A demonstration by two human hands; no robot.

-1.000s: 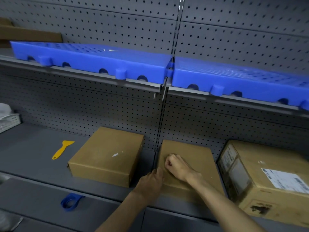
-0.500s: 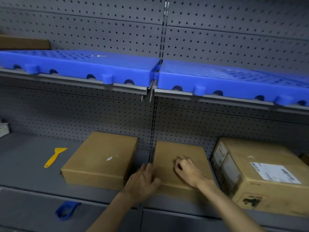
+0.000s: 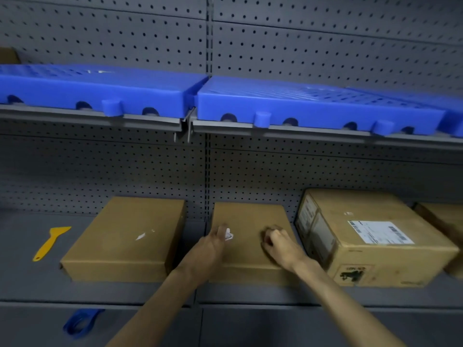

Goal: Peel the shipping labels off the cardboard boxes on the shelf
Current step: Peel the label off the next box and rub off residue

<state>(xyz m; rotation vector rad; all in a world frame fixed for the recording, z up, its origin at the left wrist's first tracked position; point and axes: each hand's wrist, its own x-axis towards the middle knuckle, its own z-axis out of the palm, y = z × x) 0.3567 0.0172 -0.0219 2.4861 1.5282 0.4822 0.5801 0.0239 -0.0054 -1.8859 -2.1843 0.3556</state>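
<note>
Three cardboard boxes stand in a row on the grey shelf. My left hand lies at the left edge of the flat middle box and pinches a small white label scrap. My right hand rests on the same box's right part with its fingers curled against the cardboard; what they hold is hidden. The flat left box carries small white label remnants. The taller right box bears a whole white shipping label on top and stickers on its left side.
A yellow plastic scraper lies on the shelf at the left. A blue tape dispenser sits on the lower shelf. Blue plastic pallets cover the shelf above. A further box shows at the far right.
My left hand has moved up onto the middle box's left edge and now pinches a white scrap. My right hand has slid right across the box top. The view has shifted right.
</note>
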